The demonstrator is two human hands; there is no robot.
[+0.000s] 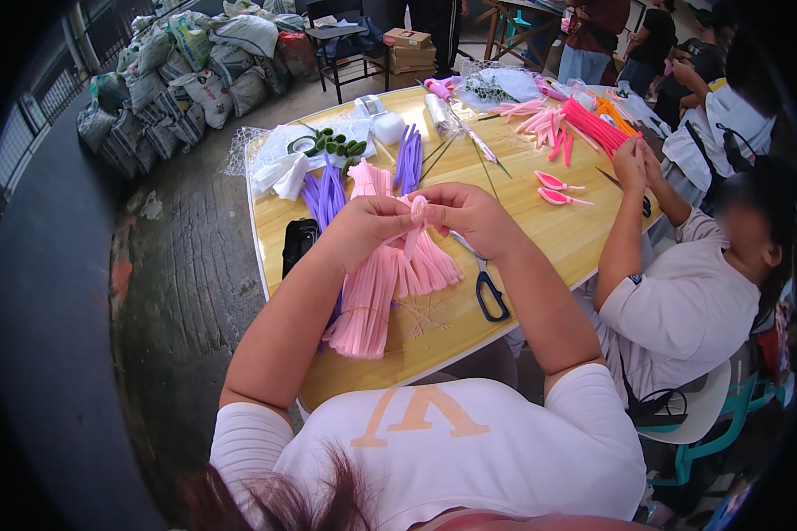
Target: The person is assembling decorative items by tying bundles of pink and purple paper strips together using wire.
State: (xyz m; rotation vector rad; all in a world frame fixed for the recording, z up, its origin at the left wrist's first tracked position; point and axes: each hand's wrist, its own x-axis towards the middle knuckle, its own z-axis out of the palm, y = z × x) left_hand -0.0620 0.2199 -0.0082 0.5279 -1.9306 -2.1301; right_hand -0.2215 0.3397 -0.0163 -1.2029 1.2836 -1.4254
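Note:
Over the table, my left hand [367,228] and my right hand [471,217] meet, fingertips pinched on one light pink pipe cleaner [413,237] bent into a loop. Beneath them lie thick bundles of light pink pipe cleaners [363,305], with small pale offcuts [422,314] beside them. Purple pipe cleaners [326,195] are just beyond my left hand, and a second purple bunch [409,157] is farther back. Dark-handled scissors [490,290] rest near my right forearm. A black tray [299,242] sits by the table's left edge.
At the right, a co-worker [682,301] holds hands over the table edge near bright pink pipe cleaners [598,126]. Two pink-and-white petal shapes [553,189] lie closer in. Green coiled stems [336,143] and a white glue bottle [388,128] stand farther back. Stacked sacks [208,93] line the left wall.

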